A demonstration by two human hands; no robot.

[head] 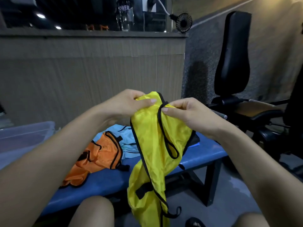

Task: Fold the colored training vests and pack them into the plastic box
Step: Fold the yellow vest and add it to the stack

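Note:
A yellow training vest (152, 145) with black trim hangs in the air in front of me, crumpled and dangling down past the bench. My left hand (129, 102) pinches its top edge on the left. My right hand (186, 112) grips the black-trimmed edge on the right, close to the left hand. An orange vest (98, 158) lies crumpled on the blue bench (101, 185), with a light blue vest (126, 140) behind it. The clear plastic box (21, 138) stands at the left end of the bench, partly hidden by my left forearm.
A grey counter wall (91, 66) rises behind the bench, with a bottle (125, 13) and a small black fan (183, 22) on top. Black gym equipment with a padded backrest (232, 54) stands at the right. My knees (95, 212) show at the bottom.

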